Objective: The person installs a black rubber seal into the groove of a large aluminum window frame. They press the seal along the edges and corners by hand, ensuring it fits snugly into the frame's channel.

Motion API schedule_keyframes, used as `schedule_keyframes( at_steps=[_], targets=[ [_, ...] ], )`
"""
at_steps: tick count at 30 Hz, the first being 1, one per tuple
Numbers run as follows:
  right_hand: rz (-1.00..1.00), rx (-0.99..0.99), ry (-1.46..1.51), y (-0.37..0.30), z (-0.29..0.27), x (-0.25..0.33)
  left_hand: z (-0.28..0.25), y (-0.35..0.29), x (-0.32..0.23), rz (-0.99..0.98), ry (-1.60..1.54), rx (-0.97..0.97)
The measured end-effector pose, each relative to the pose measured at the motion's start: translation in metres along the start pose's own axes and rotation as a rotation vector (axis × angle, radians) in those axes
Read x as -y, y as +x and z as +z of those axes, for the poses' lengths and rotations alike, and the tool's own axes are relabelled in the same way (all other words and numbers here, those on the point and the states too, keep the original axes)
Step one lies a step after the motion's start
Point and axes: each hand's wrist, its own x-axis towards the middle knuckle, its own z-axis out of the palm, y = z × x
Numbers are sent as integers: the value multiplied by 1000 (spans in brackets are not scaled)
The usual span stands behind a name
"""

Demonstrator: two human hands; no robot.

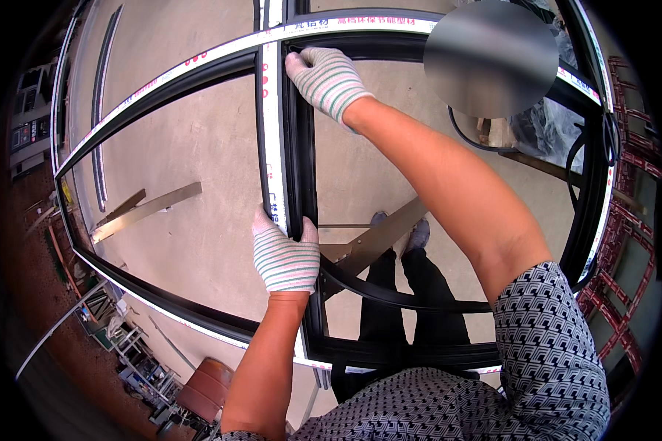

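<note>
A large window frame (198, 316) of black profile, covered with white printed protective film, spreads out in front of me. My left hand (287, 256), in a striped knit glove, is closed round its middle bar (272, 140), the thumb on the bar's right side. Farther up, my gloved right hand (326, 82) has its fingers pressed together at the corner where the middle bar meets the far rail (375, 48). What those fingertips hold, if anything, is hidden. A black flexible strip (404, 295), apparently a rubber seal, curves rightward from beside my left hand across the near right opening.
Metal bars (147, 212) show through the left opening, another (379, 239) below the right one. Clear plastic wrap (548, 132) lies at the far right, near a blurred round patch. Red-wrapped racks (625, 279) stand right; a brown seat (204, 389) sits lower left.
</note>
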Motion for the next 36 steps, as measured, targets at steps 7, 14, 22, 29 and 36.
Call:
schedule_keyframes(
  at_steps=[7,14,22,29,36],
  targets=[
    [-245,-168,48,-5,19,-31,3,4,0,12,81,9],
    [-65,391,-204,-162,-17,-46,12,2,10,32,72,-6],
    [40,888,-588,-338,-120,-60,3,2,7,18,68,86],
    [35,687,-761,-412,-111,-72,3,-1,9,47,102,112],
    [10,586,-502,-460,-22,-82,1,-2,4,48,113,136]
  ],
)
